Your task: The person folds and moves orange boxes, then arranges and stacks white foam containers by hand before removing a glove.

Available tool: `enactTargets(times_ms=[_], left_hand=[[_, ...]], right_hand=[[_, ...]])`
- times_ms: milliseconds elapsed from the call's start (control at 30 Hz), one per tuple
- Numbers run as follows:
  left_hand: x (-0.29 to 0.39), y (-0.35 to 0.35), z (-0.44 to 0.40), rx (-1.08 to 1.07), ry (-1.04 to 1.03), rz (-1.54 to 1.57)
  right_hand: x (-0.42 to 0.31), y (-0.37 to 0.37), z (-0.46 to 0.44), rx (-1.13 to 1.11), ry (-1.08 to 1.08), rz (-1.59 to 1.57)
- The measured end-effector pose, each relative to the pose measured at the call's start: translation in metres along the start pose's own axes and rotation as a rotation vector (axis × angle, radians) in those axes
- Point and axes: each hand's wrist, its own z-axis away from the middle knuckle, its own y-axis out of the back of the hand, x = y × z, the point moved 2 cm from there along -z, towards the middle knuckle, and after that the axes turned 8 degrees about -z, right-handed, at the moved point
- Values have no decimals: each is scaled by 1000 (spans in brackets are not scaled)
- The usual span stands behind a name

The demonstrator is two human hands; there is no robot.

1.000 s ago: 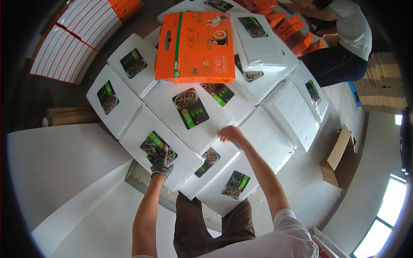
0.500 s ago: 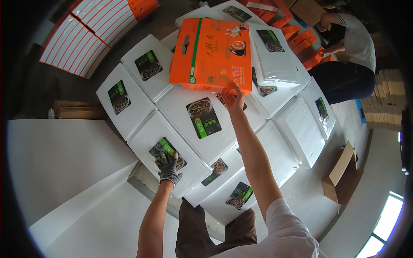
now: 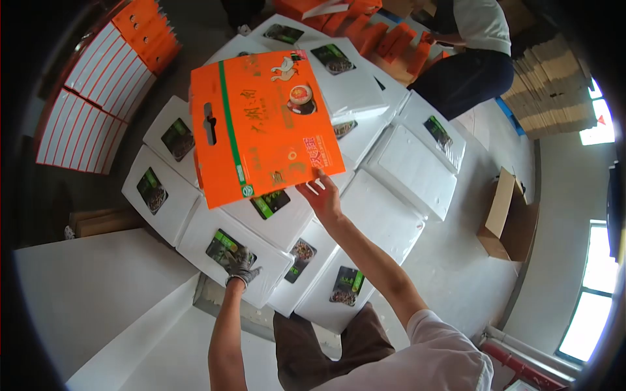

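Observation:
My right hand (image 3: pixel 321 197) grips the lower right edge of an orange box (image 3: pixel 264 124) with a green stripe and a handle slot. The box is tilted over white foam boxes. My left hand (image 3: pixel 241 267), in a grey glove, lies with fingers spread on a white foam box (image 3: pixel 270 270), over the lower part of its black and green label (image 3: pixel 223 246). Another labelled white box (image 3: pixel 151 199) lies to the left of it.
A co-worker (image 3: pixel 469 58) bends near orange boxes (image 3: pixel 391 42) at the top right. Stacked flat cardboard (image 3: pixel 554 91) stands behind. An open carton (image 3: pixel 508 215) is on the floor at the right. Striped white and orange boxes (image 3: pixel 98 91) are stacked at the upper left.
My right hand has reached up to the orange box and taken hold of its edge. The box has moved nearer, tilted and turned. My left hand has stayed on the white box.

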Motion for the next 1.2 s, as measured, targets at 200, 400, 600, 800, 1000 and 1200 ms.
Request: enactTargets(times_ms=[200, 400, 600, 800, 1000, 1200], left_hand=[[17, 4, 4, -109, -82, -147], [15, 2, 13, -20, -77, -320], [28, 14, 20, -101, 67, -234], [45, 31, 28, -9, 2, -301], [48, 35, 31, -42, 36, -325], [46, 30, 31, -20, 16, -366]], right_hand=[[-37, -76, -115, -112, 182, -70], [-78, -85, -213, -127, 253, 233], [-134, 26, -192, 531, 429, 651], [-142, 62, -232, 461, 33, 436], [-138, 34, -246, 542, 60, 415], [-144, 45, -239, 558, 41, 368]])
